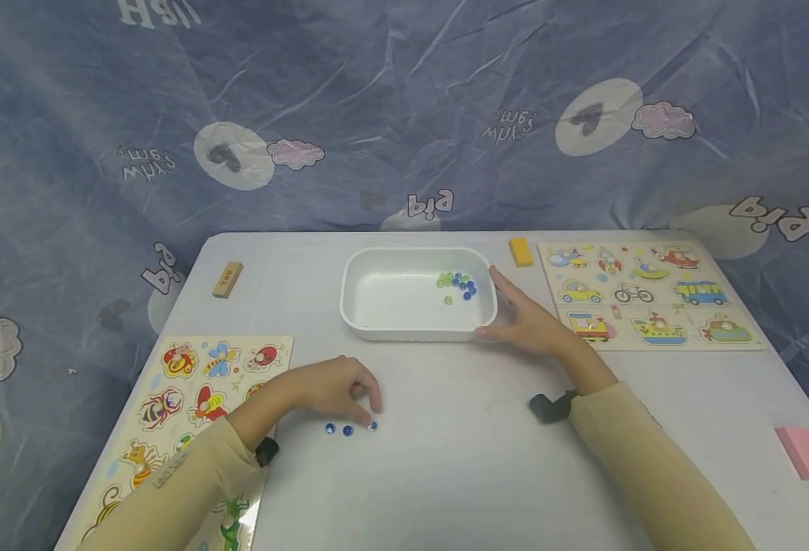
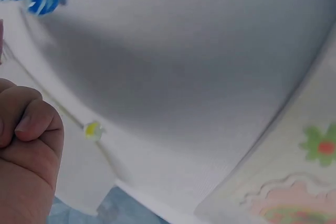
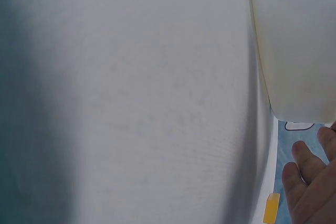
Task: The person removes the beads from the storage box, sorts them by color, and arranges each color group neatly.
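Observation:
My left hand (image 1: 335, 389) hovers low over the table, thumb and index finger apart, their tips right at a blue-and-white marble (image 1: 373, 425). Two more blue marbles, one in the middle (image 1: 347, 431) and one at the left (image 1: 331, 428), lie beside it in a row. A yellow-green marble (image 2: 93, 130) shows beyond the curled fingers in the left wrist view. My right hand (image 1: 530, 325) grips the right end of a white tray (image 1: 418, 334), thumb at its near corner and index finger along its side. Several green (image 1: 448, 301) and blue marbles (image 1: 468, 296) sit in the tray's right part.
An insect puzzle board (image 1: 197, 383) lies under the left forearm. A vehicle puzzle board (image 1: 641, 295) is at the back right. A yellow block (image 1: 520, 252), a wooden block (image 1: 228, 280) and a pink block (image 1: 806, 454) lie near the table's edges.

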### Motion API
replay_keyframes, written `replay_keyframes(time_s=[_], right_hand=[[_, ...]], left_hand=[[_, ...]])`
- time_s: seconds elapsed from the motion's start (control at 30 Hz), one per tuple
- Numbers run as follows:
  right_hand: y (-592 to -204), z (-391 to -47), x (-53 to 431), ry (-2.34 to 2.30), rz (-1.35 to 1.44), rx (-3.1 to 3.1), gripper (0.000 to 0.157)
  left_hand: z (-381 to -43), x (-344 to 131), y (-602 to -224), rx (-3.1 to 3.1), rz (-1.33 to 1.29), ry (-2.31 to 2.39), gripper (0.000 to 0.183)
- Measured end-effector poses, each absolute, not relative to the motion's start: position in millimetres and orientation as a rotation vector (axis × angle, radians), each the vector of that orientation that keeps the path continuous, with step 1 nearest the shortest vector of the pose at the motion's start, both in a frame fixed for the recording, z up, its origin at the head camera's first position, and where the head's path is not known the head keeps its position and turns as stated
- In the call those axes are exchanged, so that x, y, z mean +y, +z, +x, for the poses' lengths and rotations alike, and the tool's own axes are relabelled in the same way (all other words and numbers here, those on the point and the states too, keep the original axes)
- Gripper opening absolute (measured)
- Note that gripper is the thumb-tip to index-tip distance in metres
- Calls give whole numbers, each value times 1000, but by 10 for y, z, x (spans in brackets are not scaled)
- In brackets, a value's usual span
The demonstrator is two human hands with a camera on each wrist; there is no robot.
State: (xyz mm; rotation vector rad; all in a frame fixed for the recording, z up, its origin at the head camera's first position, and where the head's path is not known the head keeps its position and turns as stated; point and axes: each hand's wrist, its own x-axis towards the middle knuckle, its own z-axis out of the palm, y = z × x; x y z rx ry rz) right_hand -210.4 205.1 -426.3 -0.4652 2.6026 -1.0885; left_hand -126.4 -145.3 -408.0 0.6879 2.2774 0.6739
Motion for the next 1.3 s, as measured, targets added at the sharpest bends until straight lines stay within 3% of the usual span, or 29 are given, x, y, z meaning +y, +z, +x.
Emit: replay_keyframes(time_s=[0.53,0.93,1.3], right_hand=[[-4275,-2124,2048,-1113,-444,2584,111],[-4276,-2100,2042,-1118,-452,2596,110],[-4281,-2098,2050,-1119,-472,2601,110]], left_hand=[[-1630,-1332,-3470,2462,725,934,12],[-2154,-833,-3697,2612,567,1195,24],[-2510,-469,-3918,2655,512,965,31]])
